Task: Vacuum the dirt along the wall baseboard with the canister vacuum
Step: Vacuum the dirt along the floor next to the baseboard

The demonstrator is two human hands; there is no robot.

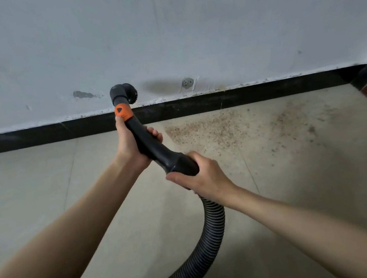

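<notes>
From the head camera we see our two bare hands on one black vacuum wand. Our left hand wraps its fingers round the upper part of the wand, just below the single orange collar, thumb reaching up to the collar. Our right hand curls round the wider lower end, where the one ribbed grey hose joins and loops down toward the bottom edge. At the wand's tip one round brush nozzle sits against the pale wall, just above the black baseboard. One broad patch of brown dirt lies scattered on the tiled floor to the right of the wand, near the baseboard. One small round fitting is set in the wall right of the nozzle.
</notes>
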